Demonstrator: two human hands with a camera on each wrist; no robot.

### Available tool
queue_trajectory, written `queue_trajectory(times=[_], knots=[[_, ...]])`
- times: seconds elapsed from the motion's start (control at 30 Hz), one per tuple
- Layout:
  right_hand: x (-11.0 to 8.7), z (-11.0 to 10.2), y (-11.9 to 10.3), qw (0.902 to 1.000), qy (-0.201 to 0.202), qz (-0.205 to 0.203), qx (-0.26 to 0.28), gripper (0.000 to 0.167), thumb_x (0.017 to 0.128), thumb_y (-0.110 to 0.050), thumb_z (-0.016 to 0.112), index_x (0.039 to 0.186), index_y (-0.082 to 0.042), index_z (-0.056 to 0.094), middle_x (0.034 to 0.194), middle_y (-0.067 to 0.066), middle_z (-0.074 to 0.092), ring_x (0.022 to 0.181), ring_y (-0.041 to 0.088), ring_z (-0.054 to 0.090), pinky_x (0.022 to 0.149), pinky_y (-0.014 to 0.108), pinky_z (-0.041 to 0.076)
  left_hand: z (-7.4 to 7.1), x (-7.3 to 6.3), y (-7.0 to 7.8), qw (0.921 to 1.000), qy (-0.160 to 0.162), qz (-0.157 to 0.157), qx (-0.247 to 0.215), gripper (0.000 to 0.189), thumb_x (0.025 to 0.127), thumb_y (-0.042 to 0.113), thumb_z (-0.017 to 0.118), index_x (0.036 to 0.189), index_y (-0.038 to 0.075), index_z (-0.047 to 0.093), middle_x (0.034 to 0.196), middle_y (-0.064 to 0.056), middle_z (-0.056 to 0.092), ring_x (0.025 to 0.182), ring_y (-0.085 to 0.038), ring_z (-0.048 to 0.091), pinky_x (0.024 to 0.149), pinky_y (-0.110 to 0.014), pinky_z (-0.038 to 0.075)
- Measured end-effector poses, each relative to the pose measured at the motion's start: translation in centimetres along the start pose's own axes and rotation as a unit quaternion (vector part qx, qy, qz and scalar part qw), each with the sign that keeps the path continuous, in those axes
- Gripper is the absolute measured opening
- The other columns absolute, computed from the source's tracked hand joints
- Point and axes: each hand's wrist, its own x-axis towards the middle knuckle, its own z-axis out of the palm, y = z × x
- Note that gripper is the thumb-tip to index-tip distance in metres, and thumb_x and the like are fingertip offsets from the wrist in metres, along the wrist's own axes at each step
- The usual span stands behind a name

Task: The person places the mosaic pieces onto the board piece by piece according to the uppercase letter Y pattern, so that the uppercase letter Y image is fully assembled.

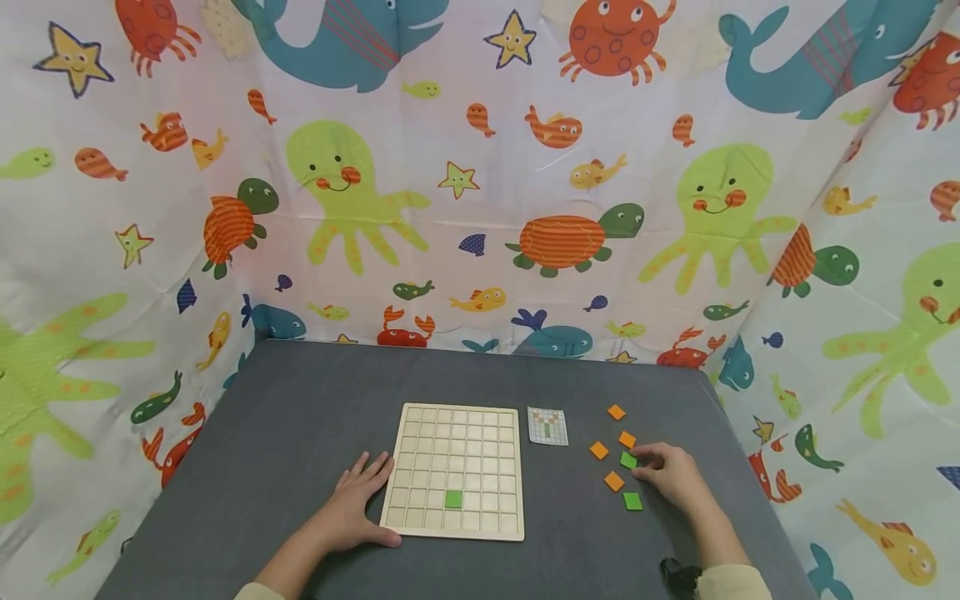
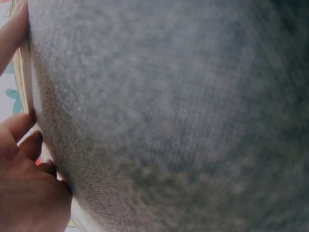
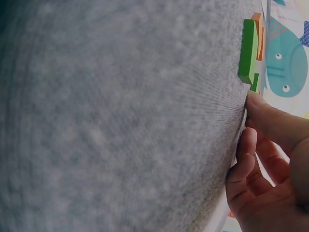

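Note:
A wooden grid board [image 1: 420, 429] lies on the table with one green square tile [image 1: 453, 499] in a cell of its lower part. My left hand [image 1: 352, 504] rests at the board's left side, fingers spread against the edge and thumb at the near left corner. To the right, my right hand [image 1: 671, 475] pinches another green tile [image 1: 628, 460] between thumb and index finger, low at the table. In the right wrist view, a nearer green tile [image 3: 247, 52] lies beyond the thumb, and the pinched tile is mostly hidden.
Several orange tiles [image 1: 614, 482] lie scattered left of and beyond the right hand. A small printed pattern card [image 1: 548, 427] sits just right of the board. Near the right forearm is a black object [image 1: 678, 577]. A sea-animal curtain [image 1: 465, 250] surrounds the grey table [image 1: 315, 400].

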Motion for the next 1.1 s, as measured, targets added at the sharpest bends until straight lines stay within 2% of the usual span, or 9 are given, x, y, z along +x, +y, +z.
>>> queue_trajectory(times=[0.3,0.43,0.73,0.97,1.1], knots=[[-0.2,0.4,0.0,0.9995,0.002,-0.028,-0.015,0.035,0.083,-0.019,0.084,0.113,-0.006,0.075,0.095,0.007,0.064,0.074,0.015,0.056,0.062,0.029,0.045,0.2,0.0,-0.1,1.0000,0.004,0.006,0.001,0.129,0.055,0.061,0.092,0.160,0.014,0.032,0.168,-0.008,0.024,0.156,-0.042,0.004,0.120,-0.068,0.006],[-0.1,0.5,0.0,0.9990,0.005,-0.039,-0.024,0.030,0.084,-0.016,0.083,0.111,-0.006,0.075,0.098,0.007,0.065,0.075,0.014,0.056,0.063,0.030,0.046,0.3,-0.1,-0.2,0.9999,0.008,0.010,0.002,0.129,0.055,0.061,0.092,0.159,0.013,0.033,0.167,-0.009,0.025,0.156,-0.042,0.004,0.120,-0.068,0.006],[-0.3,-0.1,-0.3,0.9983,-0.002,-0.040,-0.043,0.029,0.089,-0.012,0.077,0.116,-0.003,0.072,0.103,0.010,0.065,0.083,0.018,0.058,0.071,0.037,0.051,0.4,0.1,-0.3,0.9999,0.007,0.007,0.002,0.130,0.053,0.063,0.091,0.159,0.014,0.033,0.167,-0.008,0.025,0.156,-0.041,0.004,0.120,-0.068,0.006],[-0.8,-0.7,-1.4,0.9985,-0.003,-0.038,-0.040,0.033,0.089,-0.016,0.078,0.120,-0.005,0.070,0.107,0.010,0.065,0.090,0.022,0.059,0.080,0.045,0.055,0.4,0.1,-0.4,0.9998,0.010,0.015,0.000,0.130,0.054,0.064,0.091,0.160,0.015,0.031,0.168,-0.008,0.024,0.156,-0.041,0.003,0.120,-0.068,0.006],[-1.0,-0.9,-2.4,0.9979,0.006,-0.053,-0.036,0.032,0.089,-0.016,0.078,0.119,-0.005,0.071,0.108,0.010,0.065,0.092,0.023,0.061,0.083,0.048,0.057,0.3,0.0,-0.3,0.9998,0.011,0.015,-0.002,0.130,0.055,0.063,0.091,0.159,0.015,0.032,0.168,-0.008,0.024,0.156,-0.042,0.004,0.120,-0.068,0.006]])
